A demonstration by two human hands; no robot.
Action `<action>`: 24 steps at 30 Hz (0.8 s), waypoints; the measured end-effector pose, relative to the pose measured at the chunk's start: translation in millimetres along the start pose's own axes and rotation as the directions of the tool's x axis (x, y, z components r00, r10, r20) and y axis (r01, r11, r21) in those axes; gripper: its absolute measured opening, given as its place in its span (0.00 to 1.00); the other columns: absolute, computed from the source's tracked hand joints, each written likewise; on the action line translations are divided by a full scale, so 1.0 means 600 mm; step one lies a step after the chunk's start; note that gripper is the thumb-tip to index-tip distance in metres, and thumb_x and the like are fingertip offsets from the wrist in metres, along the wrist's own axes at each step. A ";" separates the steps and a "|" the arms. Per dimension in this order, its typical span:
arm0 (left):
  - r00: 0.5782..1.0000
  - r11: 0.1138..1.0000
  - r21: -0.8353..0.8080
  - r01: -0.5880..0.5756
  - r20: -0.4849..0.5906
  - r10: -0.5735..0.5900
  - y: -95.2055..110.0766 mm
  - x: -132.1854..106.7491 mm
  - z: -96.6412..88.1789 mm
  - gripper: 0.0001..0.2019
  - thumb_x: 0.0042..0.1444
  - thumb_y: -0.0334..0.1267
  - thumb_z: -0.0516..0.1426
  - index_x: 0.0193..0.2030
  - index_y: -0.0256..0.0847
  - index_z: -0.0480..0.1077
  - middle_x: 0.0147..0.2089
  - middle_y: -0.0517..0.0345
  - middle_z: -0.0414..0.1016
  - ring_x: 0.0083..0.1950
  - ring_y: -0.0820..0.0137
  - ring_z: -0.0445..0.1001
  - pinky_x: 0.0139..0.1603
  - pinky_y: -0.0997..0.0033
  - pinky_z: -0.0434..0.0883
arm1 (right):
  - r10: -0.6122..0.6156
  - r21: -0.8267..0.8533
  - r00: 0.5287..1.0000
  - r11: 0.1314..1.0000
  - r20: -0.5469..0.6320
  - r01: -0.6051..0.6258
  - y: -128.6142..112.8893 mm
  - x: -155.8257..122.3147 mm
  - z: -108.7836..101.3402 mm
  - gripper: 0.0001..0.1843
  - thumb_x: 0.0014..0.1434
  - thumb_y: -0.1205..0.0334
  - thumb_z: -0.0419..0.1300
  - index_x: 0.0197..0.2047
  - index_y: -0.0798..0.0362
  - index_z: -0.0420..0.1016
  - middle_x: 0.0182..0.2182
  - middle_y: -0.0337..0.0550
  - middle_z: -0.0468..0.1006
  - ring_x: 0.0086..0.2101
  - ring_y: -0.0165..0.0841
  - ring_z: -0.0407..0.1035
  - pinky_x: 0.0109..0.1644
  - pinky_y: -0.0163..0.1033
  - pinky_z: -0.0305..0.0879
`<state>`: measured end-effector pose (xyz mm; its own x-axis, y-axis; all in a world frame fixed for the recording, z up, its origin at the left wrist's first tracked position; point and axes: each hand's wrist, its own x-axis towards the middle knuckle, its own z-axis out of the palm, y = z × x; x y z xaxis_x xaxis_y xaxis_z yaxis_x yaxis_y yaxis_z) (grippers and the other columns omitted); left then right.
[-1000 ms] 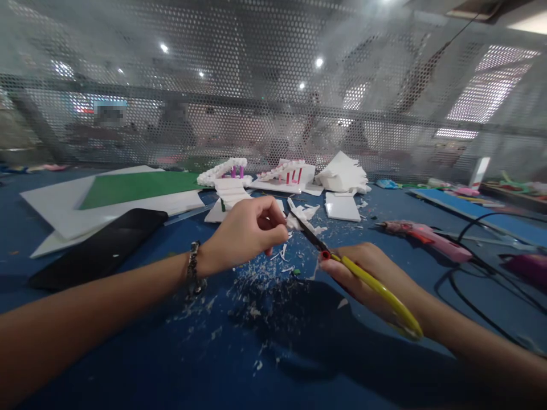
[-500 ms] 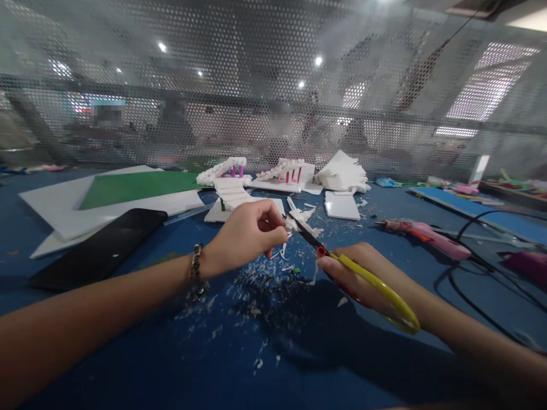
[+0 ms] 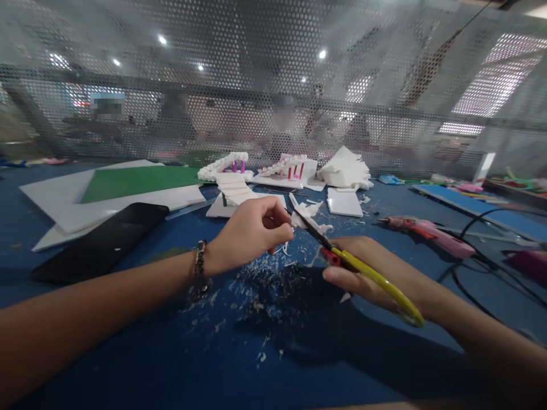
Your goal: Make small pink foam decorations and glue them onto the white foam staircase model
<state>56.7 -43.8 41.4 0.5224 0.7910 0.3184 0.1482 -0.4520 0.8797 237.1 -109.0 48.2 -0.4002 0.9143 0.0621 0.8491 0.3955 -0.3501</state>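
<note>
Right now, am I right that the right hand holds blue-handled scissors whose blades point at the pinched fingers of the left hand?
Not quite: the head view shows that the scissors in the right hand have yellow handles, not blue. The rest holds: their blades point at the pinched fingers of the left hand.

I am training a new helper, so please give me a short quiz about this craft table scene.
1. True or false: the right hand holds the scissors.
2. What does the left hand pinch? A) a white foam piece B) a pen C) a coin
3. Fill in: the pink glue gun lies on the person's ____ side.
Key: 1 true; 2 A; 3 right.
</note>
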 end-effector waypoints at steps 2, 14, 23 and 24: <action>1.000 1.000 0.006 -0.004 -0.010 0.004 -0.001 0.000 0.000 0.05 0.40 0.26 0.52 0.22 0.38 0.58 0.14 0.70 0.60 0.13 0.83 0.60 0.12 0.85 0.58 | 0.013 -0.030 1.000 0.999 -0.025 -0.014 0.002 0.002 0.000 0.26 0.51 0.38 0.41 0.18 0.53 0.55 0.16 0.36 0.60 0.18 0.25 0.53 0.21 0.33 0.46; 1.000 1.000 0.008 0.010 -0.012 -0.010 0.003 -0.003 0.001 0.05 0.41 0.27 0.52 0.22 0.38 0.58 0.15 0.69 0.60 0.13 0.83 0.60 0.12 0.85 0.58 | 0.204 -0.002 0.978 0.979 -0.051 -0.205 -0.003 0.005 0.011 0.25 0.52 0.42 0.41 0.15 0.53 0.49 0.13 0.33 0.51 0.16 0.23 0.46 0.18 0.32 0.43; 1.000 1.000 0.010 0.001 -0.012 -0.001 0.008 -0.005 0.001 0.05 0.41 0.26 0.52 0.21 0.38 0.59 0.14 0.70 0.60 0.13 0.84 0.60 0.12 0.87 0.58 | 0.242 0.222 0.970 0.948 -0.035 -0.228 -0.002 0.002 0.021 0.24 0.53 0.47 0.47 0.14 0.53 0.51 0.10 0.31 0.53 0.13 0.21 0.49 0.16 0.30 0.45; 1.000 1.000 0.009 0.001 -0.012 -0.001 0.008 -0.005 0.001 0.06 0.41 0.25 0.52 0.21 0.38 0.59 0.14 0.70 0.60 0.13 0.84 0.60 0.12 0.87 0.58 | 0.241 0.240 0.970 0.943 -0.022 -0.229 -0.002 0.003 0.021 0.24 0.53 0.48 0.47 0.14 0.53 0.52 0.10 0.31 0.53 0.13 0.21 0.49 0.16 0.30 0.45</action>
<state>56.2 -48.8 44.7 0.5122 0.7963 0.3219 0.1561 -0.4548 0.8768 230.7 -108.9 37.1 -0.1765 0.9843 -0.0036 0.8098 0.1431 -0.5690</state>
